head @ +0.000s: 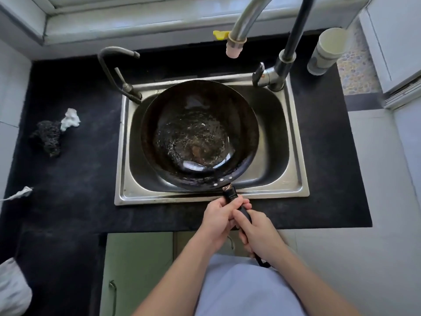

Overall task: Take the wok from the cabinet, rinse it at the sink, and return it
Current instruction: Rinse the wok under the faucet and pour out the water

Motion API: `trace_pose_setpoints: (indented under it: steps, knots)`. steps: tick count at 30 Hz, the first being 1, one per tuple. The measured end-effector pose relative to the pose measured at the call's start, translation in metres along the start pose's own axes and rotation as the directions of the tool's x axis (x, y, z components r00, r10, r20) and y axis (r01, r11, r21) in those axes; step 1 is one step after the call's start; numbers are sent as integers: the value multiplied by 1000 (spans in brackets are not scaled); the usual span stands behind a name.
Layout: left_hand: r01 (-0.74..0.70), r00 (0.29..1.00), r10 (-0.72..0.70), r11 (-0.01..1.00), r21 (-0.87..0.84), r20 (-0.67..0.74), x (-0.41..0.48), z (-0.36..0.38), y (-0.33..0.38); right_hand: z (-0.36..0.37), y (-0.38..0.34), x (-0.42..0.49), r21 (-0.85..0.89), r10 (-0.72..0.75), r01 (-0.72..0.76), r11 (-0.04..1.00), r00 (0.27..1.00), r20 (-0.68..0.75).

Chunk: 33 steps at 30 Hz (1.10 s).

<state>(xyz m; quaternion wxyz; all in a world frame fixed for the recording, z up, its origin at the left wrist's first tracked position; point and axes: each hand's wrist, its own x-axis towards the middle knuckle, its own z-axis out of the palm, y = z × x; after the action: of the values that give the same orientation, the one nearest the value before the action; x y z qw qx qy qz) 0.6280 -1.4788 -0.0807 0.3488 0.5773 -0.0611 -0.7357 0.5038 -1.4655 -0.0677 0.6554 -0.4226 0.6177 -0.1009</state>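
Note:
A black wok [199, 135] sits over the steel sink [296, 160], filling most of the basin, with rippling water pooled in its bottom. Its dark handle [230, 194] points toward me across the sink's front rim. My left hand [217, 221] grips the handle close to the wok. My right hand [258, 233] grips the handle just behind it, nearer my body. The big curved tap [234, 45] ends above the wok's far rim; I see no stream falling from it.
A smaller tap [118, 71] stands at the sink's back left corner. The mixer lever [259, 75] is at back right. A dark scourer [47, 137] and white crumpled paper [70, 119] lie on the black counter [68, 179]. Stacked cups [325, 51] lie at right. Green cabinet doors [136, 270] are below.

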Motion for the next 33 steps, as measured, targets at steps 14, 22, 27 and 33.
trace_pose_setpoints:
  steps: [14,22,27,33]
  knots:
    - [-26,999,24,998,-54,-35,2,10,15,-8,-19,9,14,6,-6,1000,1000,24]
    - [-13,999,22,957,-291,30,-9,-2,16,0,-22,4,-26,-102,105,994,991,89]
    - [29,998,-12,955,-296,58,-2,0,13,-5,-20,3,-166,-110,110,980,994,10]
    - [54,995,-31,964,-261,92,5,9,11,-12,-13,5,-339,-170,133,931,982,-81]
